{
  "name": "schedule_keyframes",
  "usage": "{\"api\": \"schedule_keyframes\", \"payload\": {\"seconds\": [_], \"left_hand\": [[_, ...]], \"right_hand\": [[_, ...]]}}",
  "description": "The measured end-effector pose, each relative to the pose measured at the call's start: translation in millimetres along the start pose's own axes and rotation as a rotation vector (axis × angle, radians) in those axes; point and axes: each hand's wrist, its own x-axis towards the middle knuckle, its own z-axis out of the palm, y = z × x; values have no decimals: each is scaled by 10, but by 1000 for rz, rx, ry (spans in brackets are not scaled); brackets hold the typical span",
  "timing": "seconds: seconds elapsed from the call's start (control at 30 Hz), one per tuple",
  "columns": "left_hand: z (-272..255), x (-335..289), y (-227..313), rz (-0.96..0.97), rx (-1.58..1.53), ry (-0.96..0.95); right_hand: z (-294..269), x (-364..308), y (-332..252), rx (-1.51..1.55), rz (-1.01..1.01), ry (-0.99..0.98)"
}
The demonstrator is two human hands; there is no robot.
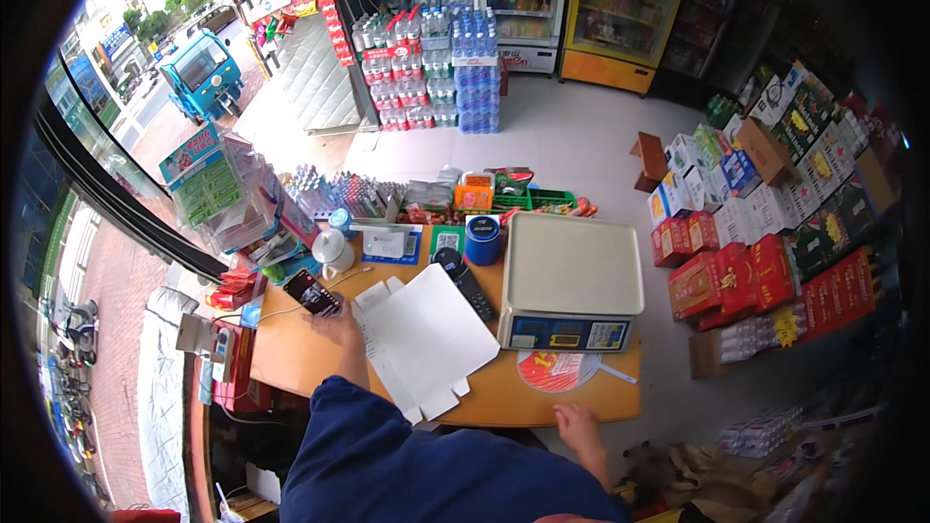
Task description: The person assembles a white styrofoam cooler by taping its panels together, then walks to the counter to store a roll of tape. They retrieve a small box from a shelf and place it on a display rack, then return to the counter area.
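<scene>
In my left hand (338, 325) is a smartphone (310, 292) with a lit screen, held above the left side of the wooden table (281, 358). To the right of that hand lies a flattened white cardboard box (426, 334). My right hand (578, 428) is by the table's front edge, holding nothing, its fingers loosely apart. Above it on the table lies a red and white hand fan (557, 371), partly under a weighing scale (573, 271) with a broad pale pan. A black handheld device with keys (470, 286) touches the cardboard's upper right edge.
Behind the phone stand a white lidded jug (332, 250) and a blue canister (481, 239). A white cable (354, 276) runs across the tabletop. Boxed goods (736, 271) are stacked at right. Bottled drinks (426, 68) and fridges (625, 15) line the back. A doorway opens at left.
</scene>
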Motion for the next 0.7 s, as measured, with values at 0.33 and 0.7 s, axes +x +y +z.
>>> {"api": "schedule_keyframes", "payload": {"seconds": [0.33,0.7], "left_hand": [[-322,-919,-149,163,60,-10],[-489,-3017,762,447,-329,-95]], "right_hand": [[-351,-69,424,-62,20,9],[-1509,-685,2307,-12,29,-129]]}}
